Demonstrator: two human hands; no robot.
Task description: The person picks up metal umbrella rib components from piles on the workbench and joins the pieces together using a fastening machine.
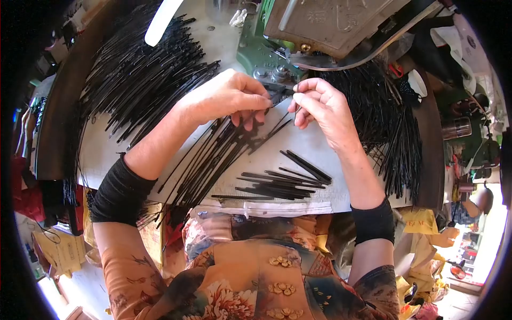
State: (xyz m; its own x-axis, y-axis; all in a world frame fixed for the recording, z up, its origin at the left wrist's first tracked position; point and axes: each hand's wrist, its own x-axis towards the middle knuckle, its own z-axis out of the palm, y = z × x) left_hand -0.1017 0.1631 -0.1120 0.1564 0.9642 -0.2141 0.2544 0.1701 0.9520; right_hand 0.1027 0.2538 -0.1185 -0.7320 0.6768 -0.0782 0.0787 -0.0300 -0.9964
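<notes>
Both my hands are raised over the white table, close together in front of a green machine. My left hand (234,98) is pinched at the end of a thin dark piece beside the machine's metal plate. Beneath it, long thin black strips (213,160) fan out toward the table's front edge. My right hand (322,109) has its thumb and index finger pressed together near the same plate; what lies between them is too small to name. Short black strips (277,184) lie in a loose group nearer my body.
The green machine (248,50) with a brown metal housing (330,24) stands at the far side. Large piles of black strips lie at the left (144,69) and right (373,106). A dark raised rim borders the table (314,144). Yellow bags (421,220) are at the lower right.
</notes>
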